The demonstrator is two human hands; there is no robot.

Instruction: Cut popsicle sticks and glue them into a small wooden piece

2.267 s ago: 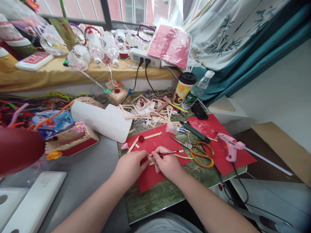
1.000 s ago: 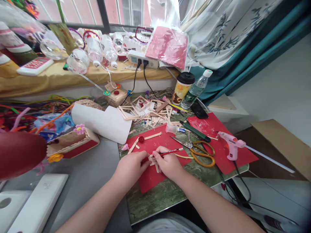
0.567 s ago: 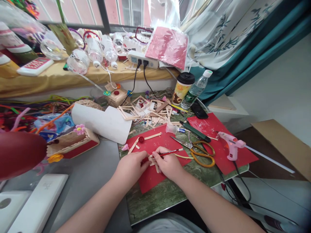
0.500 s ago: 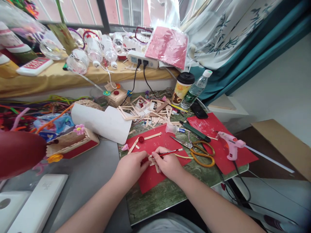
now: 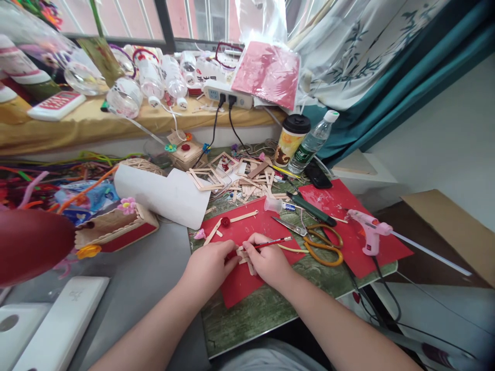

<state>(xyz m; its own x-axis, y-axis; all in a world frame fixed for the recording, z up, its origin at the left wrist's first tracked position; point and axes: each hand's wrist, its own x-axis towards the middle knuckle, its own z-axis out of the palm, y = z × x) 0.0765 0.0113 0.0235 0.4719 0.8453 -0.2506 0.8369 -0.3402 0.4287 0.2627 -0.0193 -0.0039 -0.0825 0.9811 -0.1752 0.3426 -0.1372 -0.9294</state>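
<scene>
Both my hands meet over a red sheet (image 5: 236, 288) at the front of the green table. My left hand (image 5: 211, 264) pinches the left side of a small piece made of joined craft sticks (image 5: 247, 260). A red pencil (image 5: 270, 242) slants across my right hand (image 5: 268, 260), which is closed on it. Its eraser end points right, and its tip is near the stick piece. The right fingers also rest against that piece. Beyond the hands, loose craft sticks (image 5: 243, 217) and a dark red pompom-like ball (image 5: 225, 222) lie on the sheet.
Scissors with orange handles (image 5: 323, 246) lie to the right, beside a green utility knife (image 5: 313, 208). A pink glue gun (image 5: 367, 229) rests on another red sheet. Piled craft sticks (image 5: 251, 180), a paper cup (image 5: 291, 141) and a water bottle (image 5: 313, 144) stand behind.
</scene>
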